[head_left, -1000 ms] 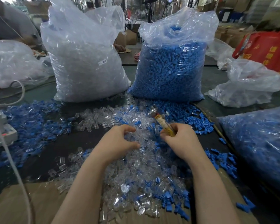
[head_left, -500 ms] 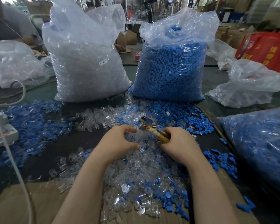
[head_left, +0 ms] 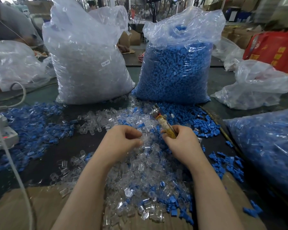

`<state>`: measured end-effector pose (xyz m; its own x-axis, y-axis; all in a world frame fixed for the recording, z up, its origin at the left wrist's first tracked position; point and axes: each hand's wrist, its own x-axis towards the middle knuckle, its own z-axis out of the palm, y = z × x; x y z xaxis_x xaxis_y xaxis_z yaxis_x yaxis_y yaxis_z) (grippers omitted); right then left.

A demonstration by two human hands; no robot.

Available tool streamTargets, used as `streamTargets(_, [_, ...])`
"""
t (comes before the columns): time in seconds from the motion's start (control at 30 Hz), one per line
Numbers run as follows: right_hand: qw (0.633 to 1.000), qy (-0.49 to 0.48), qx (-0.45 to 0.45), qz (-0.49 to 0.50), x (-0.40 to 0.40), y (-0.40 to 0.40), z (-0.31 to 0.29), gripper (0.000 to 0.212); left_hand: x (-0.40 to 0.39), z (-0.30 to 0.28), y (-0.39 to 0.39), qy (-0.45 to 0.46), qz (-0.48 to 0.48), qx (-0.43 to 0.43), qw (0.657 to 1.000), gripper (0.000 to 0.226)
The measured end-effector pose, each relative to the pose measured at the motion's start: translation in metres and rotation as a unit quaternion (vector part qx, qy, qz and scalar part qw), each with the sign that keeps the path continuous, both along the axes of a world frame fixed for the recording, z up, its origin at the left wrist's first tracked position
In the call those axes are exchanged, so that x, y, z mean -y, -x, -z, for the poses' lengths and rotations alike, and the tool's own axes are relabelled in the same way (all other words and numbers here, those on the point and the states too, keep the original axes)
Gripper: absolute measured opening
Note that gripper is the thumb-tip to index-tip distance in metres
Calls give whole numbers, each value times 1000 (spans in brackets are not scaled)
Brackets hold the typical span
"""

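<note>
A heap of small clear plastic caps (head_left: 140, 176) mixed with blue plastic plugs (head_left: 173, 201) covers the dark table before me. My right hand (head_left: 181, 141) grips a yellowish hand tool (head_left: 165, 125) whose metal tip (head_left: 155, 111) points up and away. My left hand (head_left: 121, 141) hovers over the heap with curled fingers, pinching a small clear cap (head_left: 144, 138) at its fingertips. The two hands are close together, a small gap between them.
Two tall plastic sacks stand behind the heap: clear caps (head_left: 86, 63) on the left, blue plugs (head_left: 175, 67) on the right. More bags lie at the right (head_left: 266, 146) and left (head_left: 15, 63). A white device with a cable (head_left: 2, 131) sits at the left. Cardboard (head_left: 23, 211) lies near me.
My right hand swung the tool down towards my left hand, then tilted it back up. My left hand has stayed over the heap, fingers working at a clear cap.
</note>
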<state>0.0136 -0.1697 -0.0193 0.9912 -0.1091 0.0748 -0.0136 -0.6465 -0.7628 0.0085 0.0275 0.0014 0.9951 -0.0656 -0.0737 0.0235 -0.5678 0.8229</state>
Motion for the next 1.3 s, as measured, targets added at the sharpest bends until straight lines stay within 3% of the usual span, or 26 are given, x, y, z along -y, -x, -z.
streamTargets(0.2, [998,-67,21,-4,-2,1,-3,15,6,-5,2,116,-38,33,992,4])
streamTargets(0.47, [976,-203,80,-6,-5,4,-9,11,16,-11,2,306,-46,-16,951,18])
streamTargets(0.8, [953,-279,109,-44,-14,9,-16,13,27,-15,4,359,-85,-27,929,8])
streamTargets(1.0, [946,-289,142,-47,-19,10,-16,13,37,-20,8,427,-105,-29,898,4])
streamTargets(1.3, [949,-260,175,-24,-22,7,-13,20,41,-22,13,421,-110,8,900,5])
